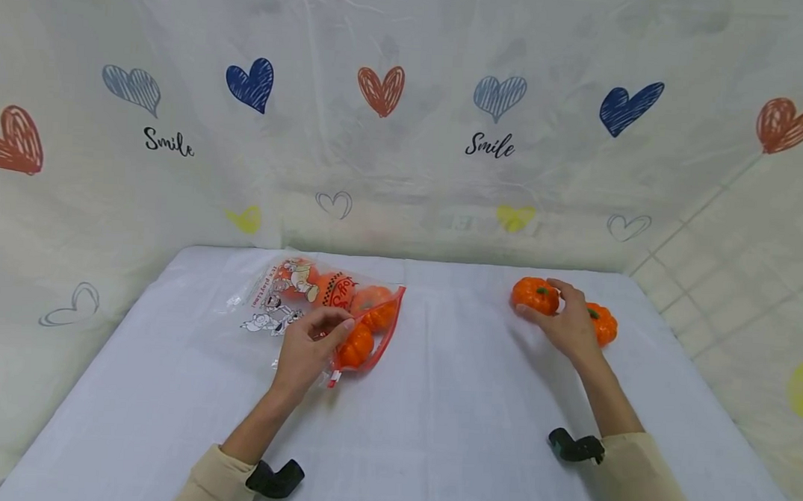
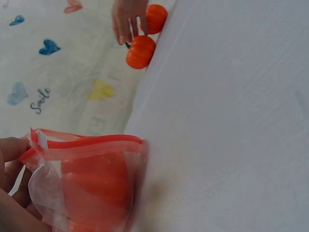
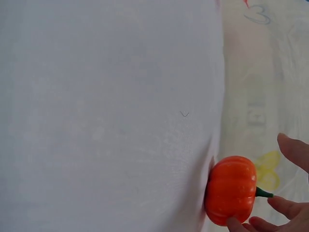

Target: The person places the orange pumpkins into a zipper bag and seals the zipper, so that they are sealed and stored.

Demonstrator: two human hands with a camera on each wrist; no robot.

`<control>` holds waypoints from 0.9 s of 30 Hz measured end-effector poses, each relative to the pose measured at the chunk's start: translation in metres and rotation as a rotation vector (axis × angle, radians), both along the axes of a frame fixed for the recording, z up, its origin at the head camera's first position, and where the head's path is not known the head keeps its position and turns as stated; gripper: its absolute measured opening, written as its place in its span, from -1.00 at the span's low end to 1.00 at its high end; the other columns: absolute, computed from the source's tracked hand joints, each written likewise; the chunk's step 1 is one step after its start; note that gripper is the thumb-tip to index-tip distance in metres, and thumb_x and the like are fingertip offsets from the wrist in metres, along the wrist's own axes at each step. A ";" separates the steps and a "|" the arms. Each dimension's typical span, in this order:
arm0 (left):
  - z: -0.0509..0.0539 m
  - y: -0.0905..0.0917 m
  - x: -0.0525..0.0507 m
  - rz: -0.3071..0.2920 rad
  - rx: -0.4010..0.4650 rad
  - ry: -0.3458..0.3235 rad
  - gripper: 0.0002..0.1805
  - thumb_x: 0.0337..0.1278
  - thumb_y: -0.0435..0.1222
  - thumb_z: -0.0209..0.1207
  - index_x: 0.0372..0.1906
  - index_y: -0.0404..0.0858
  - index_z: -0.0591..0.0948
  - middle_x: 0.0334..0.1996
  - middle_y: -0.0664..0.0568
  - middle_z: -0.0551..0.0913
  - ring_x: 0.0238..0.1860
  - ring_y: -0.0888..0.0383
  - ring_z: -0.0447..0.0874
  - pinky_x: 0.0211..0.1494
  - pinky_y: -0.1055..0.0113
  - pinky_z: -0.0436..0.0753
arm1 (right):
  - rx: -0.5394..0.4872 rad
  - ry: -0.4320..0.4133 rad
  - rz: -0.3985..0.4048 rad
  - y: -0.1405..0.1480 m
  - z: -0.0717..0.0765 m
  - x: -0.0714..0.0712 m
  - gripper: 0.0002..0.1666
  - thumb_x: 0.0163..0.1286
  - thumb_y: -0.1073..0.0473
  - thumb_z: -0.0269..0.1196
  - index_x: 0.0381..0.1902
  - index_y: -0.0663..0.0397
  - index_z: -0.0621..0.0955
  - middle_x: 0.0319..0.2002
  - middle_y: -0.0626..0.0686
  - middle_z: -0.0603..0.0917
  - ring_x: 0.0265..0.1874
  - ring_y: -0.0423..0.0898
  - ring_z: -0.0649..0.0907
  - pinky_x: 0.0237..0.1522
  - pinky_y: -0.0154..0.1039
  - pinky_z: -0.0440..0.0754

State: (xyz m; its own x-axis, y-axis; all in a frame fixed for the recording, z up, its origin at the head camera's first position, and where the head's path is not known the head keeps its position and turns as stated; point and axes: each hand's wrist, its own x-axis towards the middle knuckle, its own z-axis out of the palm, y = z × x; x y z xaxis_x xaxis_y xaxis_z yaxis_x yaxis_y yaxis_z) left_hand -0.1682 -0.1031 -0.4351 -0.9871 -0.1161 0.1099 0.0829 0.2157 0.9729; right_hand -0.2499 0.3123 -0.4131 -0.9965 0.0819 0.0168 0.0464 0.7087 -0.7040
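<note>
My left hand pinches the red zip edge of a clear plastic bag at its opening. Several orange toy pumpkins show inside the bag, which lies on its side with its mouth facing right. On the right, my right hand spreads its fingers over a toy pumpkin with a green stem. One fingertip touches the pumpkin's side, while the thumb stands apart from it. A second loose toy pumpkin sits just right of that hand, partly hidden by it.
A white cloth covers the table. Behind it hangs a pale sheet printed with hearts and the word Smile. Black curved pieces stick out near both cuffs.
</note>
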 end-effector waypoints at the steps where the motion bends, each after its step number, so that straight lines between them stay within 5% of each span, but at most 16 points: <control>1: 0.000 0.000 0.000 0.001 0.001 0.001 -0.79 0.36 -0.12 0.34 0.00 -0.07 0.74 -0.04 0.01 0.76 0.00 0.05 0.65 0.00 0.53 0.69 | 0.001 -0.002 0.006 0.000 0.000 -0.001 0.14 0.38 -0.19 0.40 0.65 0.16 0.10 0.58 0.46 0.11 0.52 0.45 0.20 0.45 0.52 0.23; 12: -0.001 -0.001 0.000 -0.011 0.011 0.005 -0.78 0.36 -0.12 0.34 0.01 -0.08 0.74 -0.03 0.00 0.76 -0.02 0.05 0.63 -0.01 0.54 0.68 | 0.037 -0.069 0.120 0.006 -0.002 -0.011 0.15 0.42 -0.13 0.37 0.65 0.28 0.04 0.60 0.50 0.03 0.54 0.47 0.15 0.49 0.49 0.19; 27: 0.000 -0.001 0.001 -0.011 0.003 0.003 -0.78 0.37 -0.12 0.33 0.01 -0.08 0.74 -0.03 0.01 0.76 -0.02 0.06 0.63 0.00 0.55 0.66 | -0.019 -0.138 0.188 0.005 -0.004 -0.007 -0.03 0.38 0.00 0.43 0.59 0.03 0.21 0.63 0.34 0.14 0.55 0.47 0.19 0.39 0.50 0.35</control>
